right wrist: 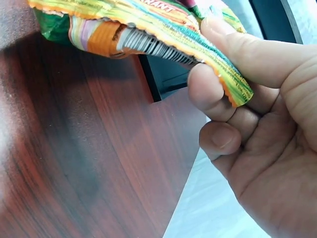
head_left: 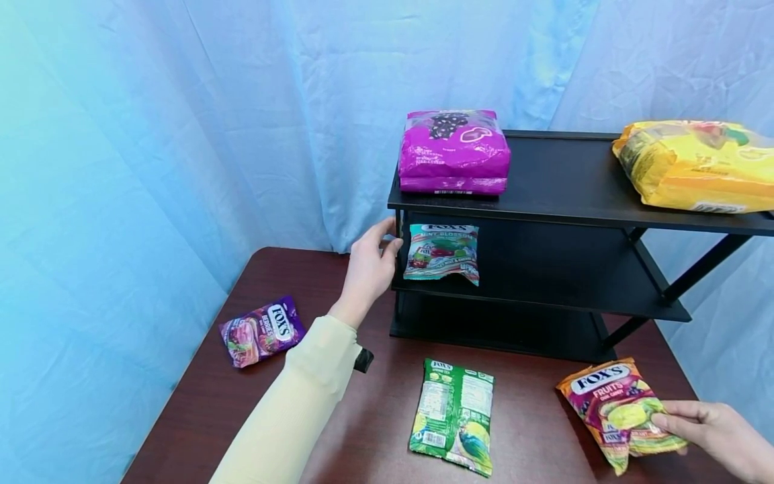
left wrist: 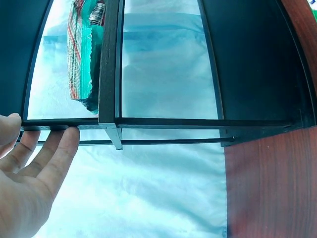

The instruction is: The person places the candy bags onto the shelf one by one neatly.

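Note:
My right hand (head_left: pixel 710 427) pinches the lower corner of an orange and purple Fox's Fruits candy bag (head_left: pixel 617 403) between thumb and fingers. The bag hangs tilted above the table; its crimped edge and barcode show in the right wrist view. My left hand (head_left: pixel 370 265) is at the left side of a black three-tier shelf rack (head_left: pixel 568 262). Its fingertips (left wrist: pixel 69 135) touch the side post, fingers fairly straight, thumb near the front. Just inside the post, a teal Fox's Mint Blossom candy bag (head_left: pixel 443 252) stands on the middle shelf.
A large magenta bag (head_left: pixel 453 158) and a large yellow bag (head_left: pixel 701 175) sit at opposite ends of the top shelf. On the brown table (head_left: pixel 363 430) lie a green Fox's bag (head_left: pixel 453 417) and a purple Fox's Berries bag (head_left: pixel 263 333). Blue curtain (head_left: pixel 181 134) hangs behind.

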### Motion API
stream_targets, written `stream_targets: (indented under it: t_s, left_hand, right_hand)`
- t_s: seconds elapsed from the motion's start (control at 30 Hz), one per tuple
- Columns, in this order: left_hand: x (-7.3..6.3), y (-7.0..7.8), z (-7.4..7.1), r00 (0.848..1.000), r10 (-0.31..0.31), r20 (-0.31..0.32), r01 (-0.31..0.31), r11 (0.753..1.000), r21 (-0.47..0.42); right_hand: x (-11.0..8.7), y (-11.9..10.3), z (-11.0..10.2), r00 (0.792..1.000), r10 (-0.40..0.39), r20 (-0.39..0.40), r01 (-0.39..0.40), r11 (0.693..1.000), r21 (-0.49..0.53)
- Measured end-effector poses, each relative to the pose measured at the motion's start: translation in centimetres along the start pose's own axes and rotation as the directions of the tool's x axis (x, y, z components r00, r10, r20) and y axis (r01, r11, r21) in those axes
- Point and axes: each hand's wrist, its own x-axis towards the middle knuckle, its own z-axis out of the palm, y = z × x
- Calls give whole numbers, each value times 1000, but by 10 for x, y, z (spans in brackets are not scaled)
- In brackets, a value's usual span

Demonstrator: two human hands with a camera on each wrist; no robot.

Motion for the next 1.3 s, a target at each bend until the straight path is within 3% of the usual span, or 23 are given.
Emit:
stream_targets:
  t_s: [0.83, 1.07, 1.3]
  left_hand:
    - [0, 1, 0, 1000, 1, 0, -1, 1000, 1]
    - [-1, 2, -1, 1000, -6, 1, 6, 1000, -8]
    - [-1, 2, -1, 1000, -8, 8, 9, 1000, -11]
  right_hand:
    - [-22, -32, -3, 988, -106, -116, 88, 984, -155]
    - [-30, -37, -4, 964, -151, -217, 123, 983, -137]
    - [-32, -40, -8, 953, -137, -271, 115, 989, -93]
